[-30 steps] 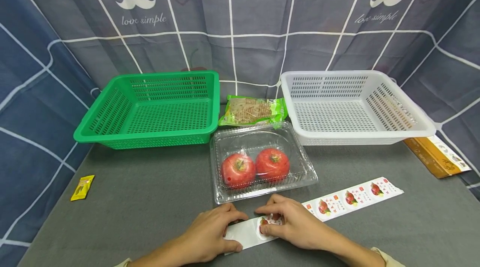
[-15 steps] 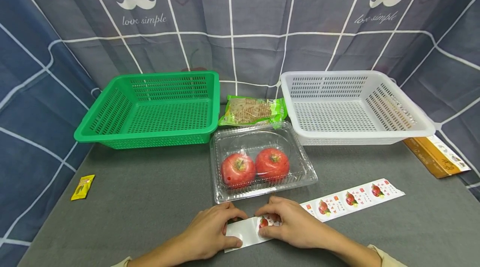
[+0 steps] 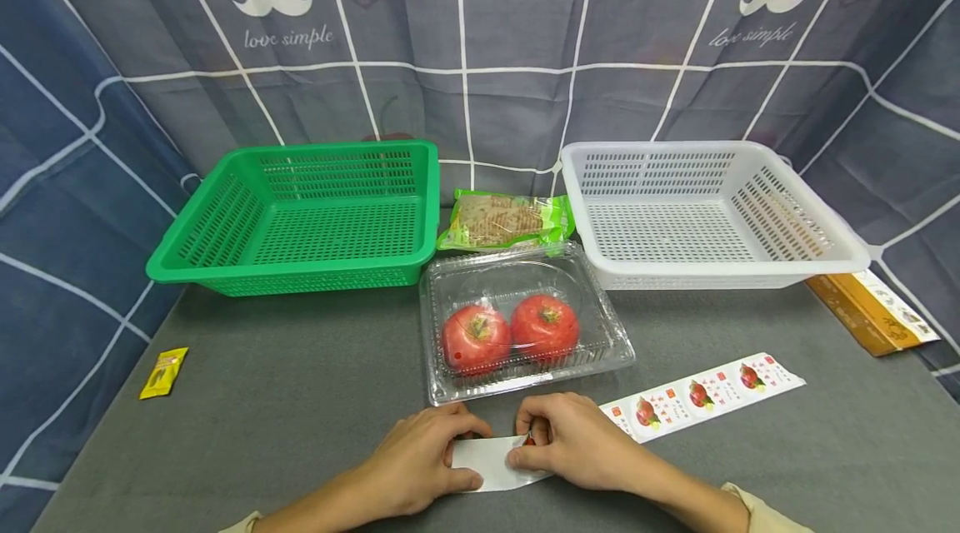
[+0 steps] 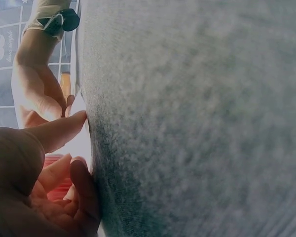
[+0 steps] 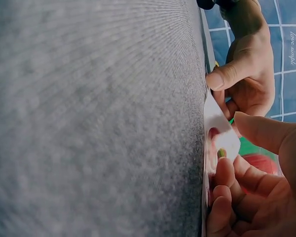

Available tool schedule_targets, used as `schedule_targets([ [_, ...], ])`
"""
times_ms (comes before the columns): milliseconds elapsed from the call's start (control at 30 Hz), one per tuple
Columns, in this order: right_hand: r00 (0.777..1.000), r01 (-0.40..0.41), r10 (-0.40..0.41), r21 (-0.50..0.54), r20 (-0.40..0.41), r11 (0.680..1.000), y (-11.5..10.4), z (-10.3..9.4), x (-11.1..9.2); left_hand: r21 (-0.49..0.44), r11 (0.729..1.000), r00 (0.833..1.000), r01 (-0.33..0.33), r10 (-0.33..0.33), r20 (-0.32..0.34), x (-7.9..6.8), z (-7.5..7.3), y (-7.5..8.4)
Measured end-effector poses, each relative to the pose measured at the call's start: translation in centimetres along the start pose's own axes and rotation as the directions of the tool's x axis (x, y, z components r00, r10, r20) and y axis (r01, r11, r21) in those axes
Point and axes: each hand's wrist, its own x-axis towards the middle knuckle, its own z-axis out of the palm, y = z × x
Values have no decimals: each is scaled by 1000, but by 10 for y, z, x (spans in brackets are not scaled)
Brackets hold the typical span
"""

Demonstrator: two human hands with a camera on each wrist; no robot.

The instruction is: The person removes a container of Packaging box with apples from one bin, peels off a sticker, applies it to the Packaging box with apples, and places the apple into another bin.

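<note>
A white strip of stickers (image 3: 664, 410), printed with red fruit, lies slanted on the grey cloth. My left hand (image 3: 408, 458) holds its blank left end between thumb and fingers. Over the strip, my right hand (image 3: 573, 441) has thumb and forefinger at a sticker, which it mostly hides; a scrap of red print shows at the fingertips. The strip bends up there, and its raised part (image 5: 224, 126) shows in the right wrist view. Just beyond the hands sits a clear clamshell box (image 3: 607, 346) holding two red fruits (image 3: 545, 328).
A green basket (image 3: 300, 269) stands at the back left, a white basket (image 3: 727, 269) at the back right. Between them lies a green-edged food packet (image 3: 504, 221). A small yellow sachet (image 3: 163, 373) is far left; a brown box (image 3: 870, 316) is far right.
The right thumb and fingers have drawn together over the sticker, which is now mostly hidden. The strip's left part has bent and shifted slightly. The left hand stays nearly still.
</note>
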Motion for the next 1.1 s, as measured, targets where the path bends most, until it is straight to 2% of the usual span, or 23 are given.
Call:
schedule_targets([
  [667, 1000, 9, -10, 45, 21, 999, 1, -1, -1, -77, 997, 1000, 13, -13, -8, 1, 0, -2],
  [967, 999, 24, -23, -15, 46, 1000, 1, -4, 0, -72, 997, 1000, 15, -16, -14, 1, -1, -2],
  [1100, 998, 11, -11, 1, 56, 1000, 1, -3, 0, -67, 998, 1000, 17, -18, -16, 0, 0, -2],
])
